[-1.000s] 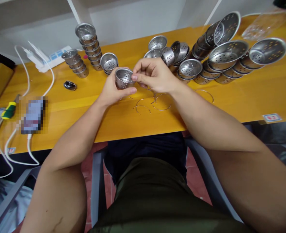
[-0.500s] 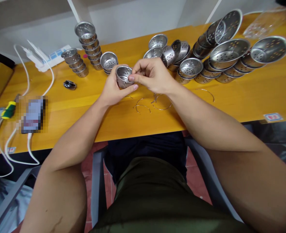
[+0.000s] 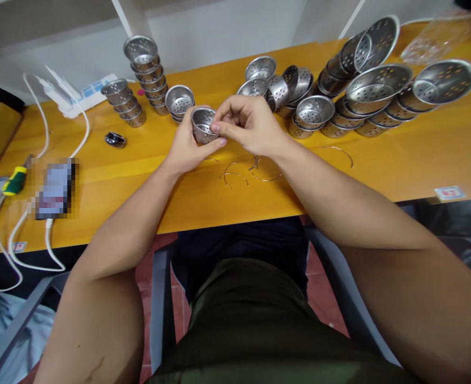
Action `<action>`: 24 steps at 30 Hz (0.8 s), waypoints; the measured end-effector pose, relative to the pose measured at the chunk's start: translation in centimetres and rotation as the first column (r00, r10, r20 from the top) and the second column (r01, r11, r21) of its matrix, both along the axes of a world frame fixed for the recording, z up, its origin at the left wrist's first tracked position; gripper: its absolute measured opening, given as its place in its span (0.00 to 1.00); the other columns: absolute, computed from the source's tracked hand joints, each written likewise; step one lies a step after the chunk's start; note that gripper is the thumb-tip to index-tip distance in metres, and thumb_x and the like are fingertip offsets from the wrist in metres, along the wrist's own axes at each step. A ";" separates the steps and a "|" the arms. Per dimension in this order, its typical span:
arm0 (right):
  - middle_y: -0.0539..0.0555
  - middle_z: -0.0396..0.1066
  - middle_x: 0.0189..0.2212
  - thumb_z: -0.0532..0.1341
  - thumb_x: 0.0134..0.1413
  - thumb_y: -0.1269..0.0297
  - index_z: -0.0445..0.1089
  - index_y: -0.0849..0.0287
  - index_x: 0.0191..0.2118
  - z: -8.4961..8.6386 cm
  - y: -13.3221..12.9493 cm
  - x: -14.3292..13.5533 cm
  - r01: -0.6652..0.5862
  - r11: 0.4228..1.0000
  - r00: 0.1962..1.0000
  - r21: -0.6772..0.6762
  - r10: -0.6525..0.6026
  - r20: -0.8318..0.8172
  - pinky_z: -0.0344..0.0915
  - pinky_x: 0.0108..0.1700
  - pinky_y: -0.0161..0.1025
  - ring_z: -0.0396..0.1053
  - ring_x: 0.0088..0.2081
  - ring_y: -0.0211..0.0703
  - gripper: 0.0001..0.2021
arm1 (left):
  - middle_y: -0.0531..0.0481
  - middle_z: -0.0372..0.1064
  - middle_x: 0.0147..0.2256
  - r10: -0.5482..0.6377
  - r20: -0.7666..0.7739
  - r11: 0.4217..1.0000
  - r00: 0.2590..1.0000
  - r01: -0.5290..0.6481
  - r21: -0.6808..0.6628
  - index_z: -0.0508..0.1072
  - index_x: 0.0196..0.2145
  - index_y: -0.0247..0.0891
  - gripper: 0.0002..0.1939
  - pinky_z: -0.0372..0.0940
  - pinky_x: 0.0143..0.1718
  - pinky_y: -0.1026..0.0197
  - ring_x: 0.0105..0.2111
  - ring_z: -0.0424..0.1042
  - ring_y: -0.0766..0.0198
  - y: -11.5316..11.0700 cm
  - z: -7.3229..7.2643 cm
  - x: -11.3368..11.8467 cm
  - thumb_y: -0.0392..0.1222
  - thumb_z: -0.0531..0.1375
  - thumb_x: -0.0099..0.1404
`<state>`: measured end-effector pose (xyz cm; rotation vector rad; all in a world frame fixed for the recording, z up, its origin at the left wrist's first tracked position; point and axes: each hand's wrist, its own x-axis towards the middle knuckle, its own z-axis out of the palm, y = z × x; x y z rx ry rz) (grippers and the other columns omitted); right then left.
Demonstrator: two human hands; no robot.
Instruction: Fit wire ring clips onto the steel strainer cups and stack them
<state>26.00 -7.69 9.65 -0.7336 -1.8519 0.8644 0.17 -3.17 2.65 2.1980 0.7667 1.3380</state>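
Note:
My left hand [image 3: 187, 144] is wrapped round a small perforated metal cup [image 3: 204, 128], tilted with its opening up. At the cup's right rim, my right hand [image 3: 245, 125] pinches thumb against fingers; anything between the fingertips is too small or hidden to make out. Below the hands, several thin curved wires [image 3: 235, 175] lie on the yellow table [image 3: 203, 202]. Another bent wire [image 3: 341, 152] rests to the right of my right forearm. Just behind my left hand stands a short stack of like cups [image 3: 179, 100].
Tall stacks of perforated cups stand at back left [image 3: 149, 74] and lean at the right [image 3: 379, 90]. More cups [image 3: 259, 69] sit behind my right hand. On the left are a phone [image 3: 55, 189] with white cables, a screwdriver [image 3: 15, 181], a dark shiny object [image 3: 115, 140] and a power strip [image 3: 87, 96].
Almost nothing differs. My right hand has shifted very slightly left at the cup's rim; the cup stays in my left hand.

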 end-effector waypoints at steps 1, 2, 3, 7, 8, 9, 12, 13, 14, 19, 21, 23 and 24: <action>0.53 0.76 0.37 0.79 0.68 0.14 0.80 0.45 0.52 0.0 0.0 0.0 0.036 0.999 0.999 0.010 -0.036 0.000 0.85 0.44 0.55 0.77 0.38 0.56 0.37 | 0.41 0.83 0.64 0.004 0.011 1.000 1.000 -0.004 0.003 0.75 0.74 0.52 0.53 0.79 0.80 0.30 0.68 0.86 0.35 0.2 -0.2 0.0 0.84 0.84 0.68; 0.54 0.78 0.39 0.78 0.70 0.16 0.80 0.44 0.55 0.1 -0.1 0.1 0.076 0.997 0.997 0.027 -0.076 0.000 0.86 0.45 0.55 0.78 0.40 0.57 0.36 | 0.40 0.84 0.65 0.011 0.025 1.000 1.000 -0.011 0.010 0.74 0.75 0.53 0.54 0.79 0.80 0.30 0.68 0.87 0.36 0.4 -0.3 0.0 0.84 0.84 0.67; 0.55 0.79 0.42 0.77 0.73 0.17 0.80 0.44 0.56 0.2 -0.1 0.2 0.111 0.992 0.994 0.055 -0.111 0.001 0.86 0.47 0.55 0.80 0.42 0.59 0.34 | 0.40 0.84 0.65 0.019 0.040 1.000 0.999 -0.020 0.018 0.74 0.75 0.53 0.55 0.78 0.80 0.31 0.68 0.87 0.36 0.6 -0.4 -0.1 0.85 0.85 0.66; 0.60 0.83 0.53 0.69 0.84 0.22 0.83 0.42 0.56 0.5 -0.5 0.7 0.145 0.964 0.988 0.224 -0.153 0.017 0.88 0.58 0.61 0.83 0.57 0.66 0.28 | 0.41 0.85 0.65 0.065 0.064 0.998 0.996 -0.066 0.018 0.73 0.73 0.52 0.58 0.77 0.82 0.30 0.68 0.88 0.36 0.3 0.2 0.1 0.89 0.83 0.63; 0.61 0.83 0.56 0.68 0.85 0.23 0.83 0.42 0.58 0.6 -0.7 0.7 0.150 0.958 0.987 0.242 -0.161 0.026 0.88 0.60 0.61 0.83 0.59 0.67 0.27 | 0.41 0.85 0.65 0.071 0.063 0.997 0.995 -0.072 0.005 0.74 0.73 0.52 0.58 0.77 0.82 0.30 0.68 0.88 0.35 0.1 0.5 0.2 0.90 0.83 0.63; 0.61 0.84 0.58 0.68 0.85 0.24 0.83 0.42 0.61 0.6 -0.9 0.7 0.164 0.956 0.984 0.245 -0.177 0.032 0.88 0.61 0.61 0.83 0.59 0.67 0.27 | 0.40 0.85 0.66 0.072 0.063 0.997 0.995 -0.071 -0.010 0.74 0.72 0.52 0.57 0.77 0.82 0.30 0.69 0.88 0.35 -0.2 0.7 0.2 0.90 0.83 0.64; 0.62 0.83 0.65 0.68 0.85 0.23 0.81 0.41 0.69 0.7 -1.3 0.7 0.197 0.956 0.976 0.219 -0.213 0.054 0.87 0.66 0.62 0.83 0.59 0.66 0.30 | 0.39 0.85 0.66 0.054 0.071 0.998 0.996 -0.051 -0.041 0.75 0.71 0.52 0.54 0.80 0.79 0.31 0.68 0.88 0.36 -0.6 1.1 0.4 0.87 0.84 0.66; 0.62 0.83 0.66 0.67 0.84 0.22 0.82 0.41 0.69 0.7 -1.5 0.6 0.189 0.956 0.976 0.223 -0.208 0.064 0.86 0.69 0.64 0.83 0.60 0.67 0.31 | 0.40 0.85 0.65 0.055 0.074 0.998 0.996 -0.052 -0.043 0.75 0.71 0.52 0.53 0.81 0.78 0.32 0.67 0.88 0.37 -0.5 1.1 0.4 0.86 0.84 0.66; 0.62 0.83 0.67 0.67 0.84 0.21 0.83 0.40 0.68 0.7 -1.5 0.7 0.172 0.957 0.978 0.233 -0.195 0.079 0.84 0.73 0.67 0.82 0.64 0.69 0.31 | 0.40 0.86 0.65 0.064 0.077 0.997 0.995 -0.061 -0.043 0.75 0.72 0.52 0.52 0.81 0.78 0.32 0.66 0.88 0.37 -0.4 1.0 0.3 0.85 0.84 0.67; 0.63 0.81 0.73 0.67 0.81 0.18 0.90 0.39 0.60 0.7 -1.7 0.5 0.056 0.968 0.971 0.244 -0.110 0.211 0.71 0.87 0.76 0.73 0.80 0.77 0.32 | 0.42 0.83 0.67 0.077 0.097 0.997 0.992 -0.078 0.003 0.73 0.75 0.57 0.51 0.81 0.78 0.34 0.68 0.87 0.38 0.5 -0.1 0.0 0.82 0.85 0.69; 0.64 0.80 0.75 0.70 0.79 0.18 0.90 0.40 0.63 0.4 -1.7 0.1 0.019 0.974 0.964 0.226 -0.078 0.255 0.69 0.88 0.79 0.72 0.81 0.79 0.33 | 0.42 0.82 0.67 0.024 0.095 0.999 0.995 -0.028 0.045 0.72 0.77 0.58 0.53 0.83 0.76 0.34 0.68 0.87 0.37 0.7 -0.5 0.0 0.82 0.84 0.69; 0.65 0.78 0.77 0.72 0.78 0.20 0.89 0.41 0.67 0.0 -1.9 -0.3 -0.004 0.974 0.961 0.225 -0.058 0.270 0.68 0.88 0.79 0.72 0.82 0.80 0.34 | 0.43 0.81 0.67 -0.023 0.088 0.998 0.996 0.017 0.064 0.69 0.78 0.60 0.55 0.84 0.74 0.34 0.67 0.88 0.37 0.7 -0.7 0.2 0.83 0.84 0.68; 0.66 0.77 0.78 0.73 0.79 0.22 0.89 0.42 0.68 -0.1 -1.9 -0.5 -0.007 0.972 0.962 0.236 -0.058 0.266 0.68 0.88 0.77 0.72 0.82 0.79 0.33 | 0.43 0.81 0.68 -0.036 0.085 0.997 0.996 0.030 0.071 0.67 0.79 0.61 0.56 0.84 0.73 0.34 0.67 0.88 0.37 0.7 -0.8 0.3 0.84 0.84 0.68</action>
